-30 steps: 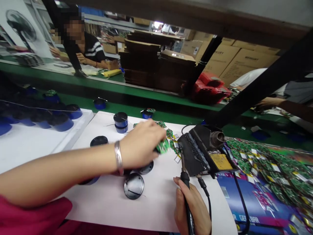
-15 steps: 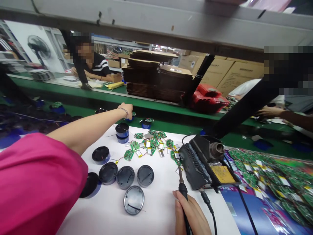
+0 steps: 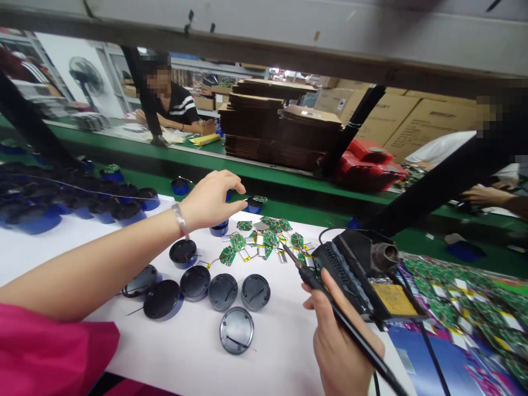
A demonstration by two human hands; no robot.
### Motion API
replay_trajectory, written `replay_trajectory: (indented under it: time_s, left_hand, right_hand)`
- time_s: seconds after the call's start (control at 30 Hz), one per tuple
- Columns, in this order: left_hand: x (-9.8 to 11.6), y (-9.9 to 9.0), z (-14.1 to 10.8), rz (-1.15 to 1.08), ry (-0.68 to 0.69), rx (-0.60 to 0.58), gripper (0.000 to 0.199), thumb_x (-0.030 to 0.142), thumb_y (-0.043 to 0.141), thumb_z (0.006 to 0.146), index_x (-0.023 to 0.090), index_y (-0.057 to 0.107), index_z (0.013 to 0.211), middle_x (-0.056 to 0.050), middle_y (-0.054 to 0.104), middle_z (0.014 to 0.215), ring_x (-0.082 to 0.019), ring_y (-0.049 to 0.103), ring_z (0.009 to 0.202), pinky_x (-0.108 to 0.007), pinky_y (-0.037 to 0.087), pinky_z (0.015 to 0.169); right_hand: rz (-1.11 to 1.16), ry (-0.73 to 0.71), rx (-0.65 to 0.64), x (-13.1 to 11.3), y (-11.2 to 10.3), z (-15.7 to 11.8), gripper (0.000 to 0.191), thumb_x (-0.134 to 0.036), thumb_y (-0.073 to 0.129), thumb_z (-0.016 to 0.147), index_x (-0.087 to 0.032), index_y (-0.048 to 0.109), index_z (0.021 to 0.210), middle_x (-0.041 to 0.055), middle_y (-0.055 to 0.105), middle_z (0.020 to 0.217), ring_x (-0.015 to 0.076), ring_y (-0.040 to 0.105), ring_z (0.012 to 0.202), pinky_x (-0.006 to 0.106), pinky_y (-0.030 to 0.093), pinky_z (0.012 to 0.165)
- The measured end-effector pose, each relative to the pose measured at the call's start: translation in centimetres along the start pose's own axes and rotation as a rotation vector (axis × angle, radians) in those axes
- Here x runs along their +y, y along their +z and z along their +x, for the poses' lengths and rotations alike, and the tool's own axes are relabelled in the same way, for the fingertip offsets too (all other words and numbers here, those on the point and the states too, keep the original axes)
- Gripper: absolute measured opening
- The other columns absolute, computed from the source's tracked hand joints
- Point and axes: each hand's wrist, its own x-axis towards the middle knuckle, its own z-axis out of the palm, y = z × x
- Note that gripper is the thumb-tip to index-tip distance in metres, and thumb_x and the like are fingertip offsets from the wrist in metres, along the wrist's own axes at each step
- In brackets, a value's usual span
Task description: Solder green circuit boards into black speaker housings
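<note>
My left hand point(image 3: 215, 199) reaches above the far edge of the white work surface, thumb and fingers apart, nothing visible in it. Just below it, partly hidden, stands a blue-sided black cup point(image 3: 219, 227). My right hand point(image 3: 340, 330) grips a soldering iron point(image 3: 330, 300), its tip pointing up and left over a pile of green circuit boards point(image 3: 270, 237) with small silver batteries. Several round black housings lie closer in, among them one nearest me point(image 3: 236, 330) with a dark wire inside. Another housing with a board point(image 3: 254, 204) sits on the green belt beyond my fingertips.
A soldering station point(image 3: 338, 275) with a yellow sponge point(image 3: 391, 300) stands right of the boards. More circuit boards point(image 3: 466, 308) cover the far right. Many blue-black housings point(image 3: 82, 192) crowd the left. A slanted black post point(image 3: 445, 159) crosses the right. Co-workers sit beyond the belt.
My left hand has drawn back toward me from the belt, its fingers now spread. The soldering iron has lifted and swung left over the boards. The view has shifted slightly.
</note>
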Motion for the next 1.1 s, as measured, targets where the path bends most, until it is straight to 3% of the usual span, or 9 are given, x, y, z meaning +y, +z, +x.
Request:
replay_trajectory:
  time_s: [0.07, 0.17, 0.33, 0.47, 0.63, 1.1]
  left_hand:
    - [0.5, -0.9, -1.8, -0.077, 0.014, 0.058, 0.025, 0.040, 0.065, 0.081, 0.020, 0.071, 0.094, -0.006, 0.068, 0.119, -0.025, 0.062, 0.111, -0.040, 0.047, 0.100]
    - [1.0, -2.1, -4.2, -0.151, -0.006, 0.129, 0.025, 0.042, 0.064, 0.081, 0.021, 0.071, 0.093, -0.006, 0.069, 0.119, -0.026, 0.063, 0.110, -0.041, 0.049, 0.099]
    - [0.5, -2.8, -8.3, -0.194, -0.120, 0.140, 0.022, 0.044, 0.065, 0.083, 0.026, 0.070, 0.094, -0.003, 0.068, 0.121, -0.025, 0.065, 0.108, -0.039, 0.050, 0.100]
    - [-0.7, -2.2, -10.8, -0.227, -0.231, 0.096, 0.023, 0.049, 0.065, 0.083, 0.029, 0.069, 0.095, -0.001, 0.066, 0.126, -0.027, 0.062, 0.116, -0.039, 0.050, 0.100]
    - [-1.6, -1.7, -12.3, -0.257, -0.379, 0.061, 0.029, 0.055, 0.064, 0.081, 0.031, 0.069, 0.095, 0.000, 0.065, 0.129, -0.029, 0.062, 0.117, -0.039, 0.053, 0.094]
    - [-2.6, -1.2, -13.0, -0.266, -0.444, 0.033, 0.031, 0.057, 0.064, 0.081, 0.031, 0.069, 0.095, 0.000, 0.065, 0.128, -0.028, 0.062, 0.116, -0.035, 0.054, 0.085]
  right_hand:
    - [0.192, 0.160, -0.018, -1.0, 1.9, 1.9, 0.036, -0.045, 0.074, 0.081, -0.016, 0.074, 0.103, 0.0056, 0.073, 0.075, 0.0213, 0.071, 0.067, 0.030, 0.057, 0.062]
    - [0.397, 0.324, -0.148, -0.6, 4.6, 3.5, 0.041, -0.046, 0.076, 0.076, -0.014, 0.073, 0.102, 0.0070, 0.073, 0.075, 0.0210, 0.070, 0.063, 0.033, 0.058, 0.063]
    - [0.441, 0.381, -0.156, 1.6, 7.1, 3.1, 0.037, -0.046, 0.073, 0.076, -0.012, 0.071, 0.091, 0.0071, 0.072, 0.070, 0.0199, 0.069, 0.058, 0.034, 0.060, 0.060]
    - [0.436, 0.404, -0.193, 1.8, 7.5, 2.5, 0.039, -0.048, 0.073, 0.078, -0.012, 0.071, 0.093, 0.0078, 0.073, 0.074, 0.0203, 0.071, 0.061, 0.035, 0.062, 0.063]
    - [0.428, 0.401, -0.219, 1.5, 7.4, 2.4, 0.041, -0.050, 0.073, 0.079, -0.012, 0.070, 0.094, 0.0080, 0.073, 0.075, 0.0207, 0.072, 0.063, 0.036, 0.063, 0.065]
    - [0.396, 0.371, -0.238, 1.7, 7.7, 2.2, 0.041, -0.050, 0.071, 0.080, -0.013, 0.070, 0.096, 0.0082, 0.074, 0.077, 0.0211, 0.072, 0.065, 0.037, 0.062, 0.069]
